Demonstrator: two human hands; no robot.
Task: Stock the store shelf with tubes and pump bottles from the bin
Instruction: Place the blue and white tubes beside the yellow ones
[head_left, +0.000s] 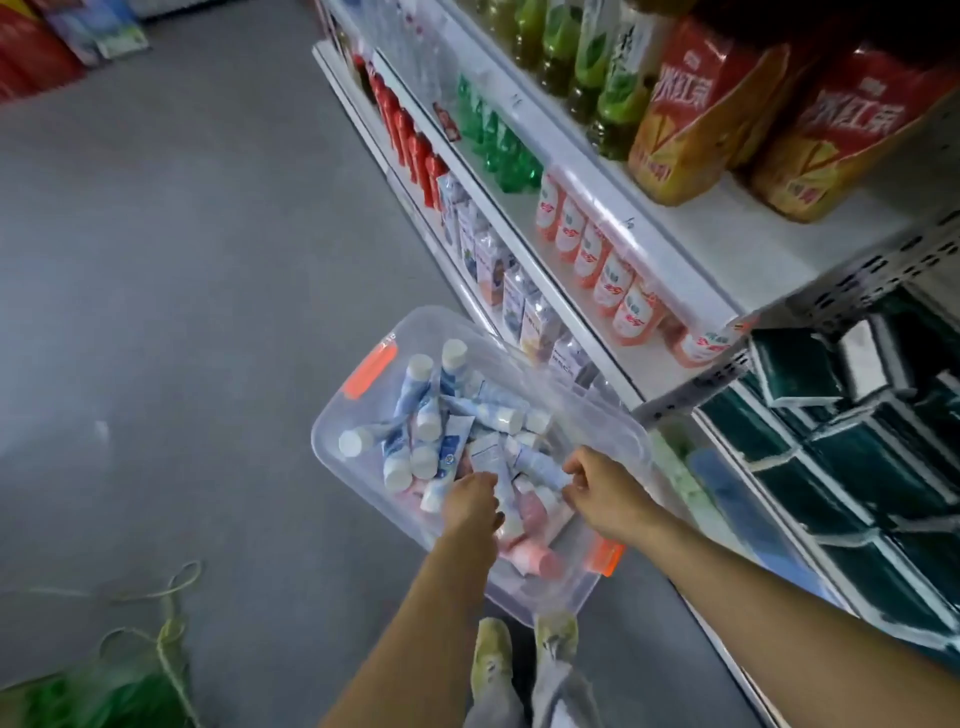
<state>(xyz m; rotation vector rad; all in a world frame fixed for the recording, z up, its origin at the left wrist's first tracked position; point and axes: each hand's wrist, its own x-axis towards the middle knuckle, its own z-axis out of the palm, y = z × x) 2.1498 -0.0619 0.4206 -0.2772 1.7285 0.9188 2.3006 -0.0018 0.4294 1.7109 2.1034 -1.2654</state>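
A clear plastic bin (618, 431) with orange latches stands on the grey floor beside the shelf. It holds several white and blue tubes (426, 415) with white caps, plus pink tubes (535, 509) near its front end. Both my hands reach down into the bin. My left hand (470, 501) is curled over the heap, its fingertips hidden among the tubes. My right hand (597, 486) pinches a white and blue tube (540, 465) lying on the pile.
The white store shelf (670, 270) runs along the right with red, green and orange bottles and drink packs. Dark green boxes (831, 447) fill the lower right section. My shoes (519, 654) stand at the bin's front end. Green twine (166, 634) lies on the floor at left.
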